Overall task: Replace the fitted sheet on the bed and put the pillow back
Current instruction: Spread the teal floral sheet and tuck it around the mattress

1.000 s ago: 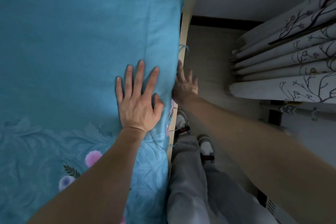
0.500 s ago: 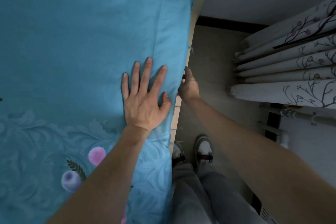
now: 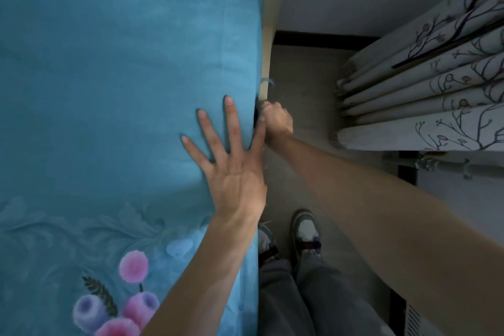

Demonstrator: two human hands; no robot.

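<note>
A teal fitted sheet (image 3: 114,84) with a pink and purple flower print covers the bed on the left. My left hand (image 3: 231,169) lies flat on it near the bed's right edge, fingers spread, holding nothing. My right hand (image 3: 276,120) is down at the side of the mattress, fingers curled against the sheet's hanging edge; the fingertips are hidden behind the edge. A loose teal strip (image 3: 266,82) pokes out just above it. No pillow is in view.
A cream bed frame edge (image 3: 268,43) runs along the mattress. A narrow floor strip (image 3: 305,84) separates the bed from folded branch-print curtains (image 3: 425,95) on the right. My feet in grey shoes (image 3: 305,232) stand by the bed. A pipe (image 3: 441,163) runs under the curtains.
My left hand slid right to the mattress edge. My right hand went from open fingers to a curled fist against the sheet's side edge.
</note>
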